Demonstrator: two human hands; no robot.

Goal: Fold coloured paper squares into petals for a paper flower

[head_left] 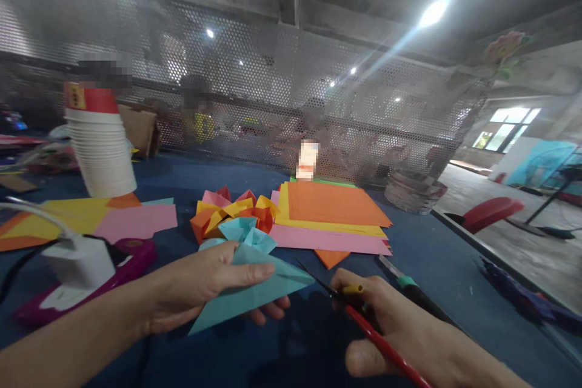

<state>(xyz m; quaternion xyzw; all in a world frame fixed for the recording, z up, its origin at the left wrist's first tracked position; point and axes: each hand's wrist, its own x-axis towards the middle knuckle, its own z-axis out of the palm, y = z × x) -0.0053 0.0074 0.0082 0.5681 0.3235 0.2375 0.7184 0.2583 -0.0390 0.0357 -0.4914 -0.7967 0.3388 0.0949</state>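
My left hand [213, 279] holds a folded sheet of light blue paper [254, 285], thumb on top and fingers beneath. The sheet's point faces right. In my right hand [386, 321] is a slim tool [377, 339] with a thin dark pointed tip and a long red handle; its exact kind is unclear. A short yellow tube-like end [353, 289] sticks out by my right fingers. The dark tip lies close to the paper's point; whether they touch I cannot tell. Behind the left hand sit folded paper pieces [227, 215] in orange, yellow, pink and blue.
Coloured paper sheets [336, 203] lie stacked beyond my hands. A craft knife [407, 285] lies right. At left are a purple power strip [136, 248] with a white charger [82, 267], loose paper [140, 221] and stacked paper cups [102, 151]. A perforated screen [254, 85] stands behind.
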